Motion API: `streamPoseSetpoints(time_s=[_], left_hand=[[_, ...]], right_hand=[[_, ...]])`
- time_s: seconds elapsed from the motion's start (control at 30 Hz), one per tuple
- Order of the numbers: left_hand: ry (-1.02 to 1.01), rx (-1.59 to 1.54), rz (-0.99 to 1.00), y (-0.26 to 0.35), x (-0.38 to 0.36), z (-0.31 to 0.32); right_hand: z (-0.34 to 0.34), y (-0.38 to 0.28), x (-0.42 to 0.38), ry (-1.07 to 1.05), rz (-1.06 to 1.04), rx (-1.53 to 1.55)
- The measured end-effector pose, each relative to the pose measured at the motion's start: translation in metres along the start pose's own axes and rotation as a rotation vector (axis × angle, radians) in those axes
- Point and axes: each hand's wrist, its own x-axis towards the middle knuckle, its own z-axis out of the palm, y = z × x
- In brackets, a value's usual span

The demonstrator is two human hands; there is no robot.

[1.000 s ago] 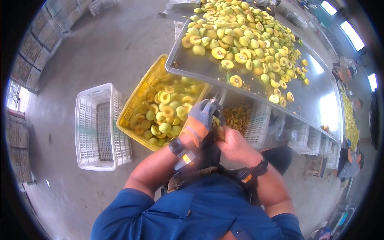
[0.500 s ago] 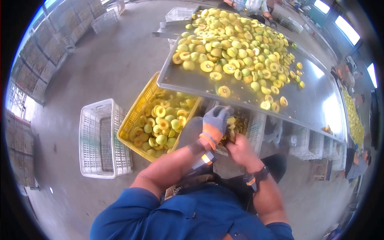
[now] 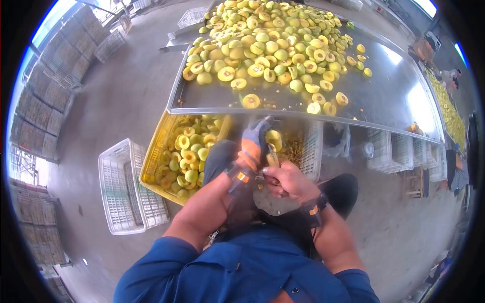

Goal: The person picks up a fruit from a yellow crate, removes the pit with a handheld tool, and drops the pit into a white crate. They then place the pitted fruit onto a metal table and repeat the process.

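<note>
My left hand [image 3: 254, 142], in a grey glove with an orange cuff, is closed around a yellow peach half [image 3: 274, 140] whose cut side shows. Bare fingers of my right hand [image 3: 292, 181] wrap a small hand tool with a light wooden handle [image 3: 272, 158]. Its tip is at the peach half, too small to make out. Below both hands, a white crate [image 3: 314, 157] holds brown and yellow pits and scraps [image 3: 291, 145]. To the left, a yellow crate [image 3: 147, 169] is filled with peach halves [image 3: 189, 159].
A steel table [image 3: 212, 101] ahead carries a large heap of halved peaches [image 3: 262, 48]. On the floor at left stands a white crate [image 3: 112, 187]. More white crates [image 3: 381, 151] sit under the table at right. Other people [image 3: 452, 78] are at the far right.
My view has shifted, with the table now higher in it. My right hand has drawn slightly back and left, and the peach half and tool handle show more plainly.
</note>
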Motion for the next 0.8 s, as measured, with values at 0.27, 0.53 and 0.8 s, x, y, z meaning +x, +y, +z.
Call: streamPoseSetpoints(time_s=[0.27,0.53,0.8], left_hand=[[0.314,0.311,0.091,0.002,0.029,-0.074],[0.552,0.081,-0.413,-0.074,0.026,-0.224],[0.294,0.539,-0.179,-0.047,0.105,-0.169]], right_hand=[[-0.080,0.045,0.073,0.376,0.002,0.046],[-0.098,0.078,0.095,0.429,-0.044,0.016],[-0.100,0.066,0.105,0.628,-0.148,-0.146]])
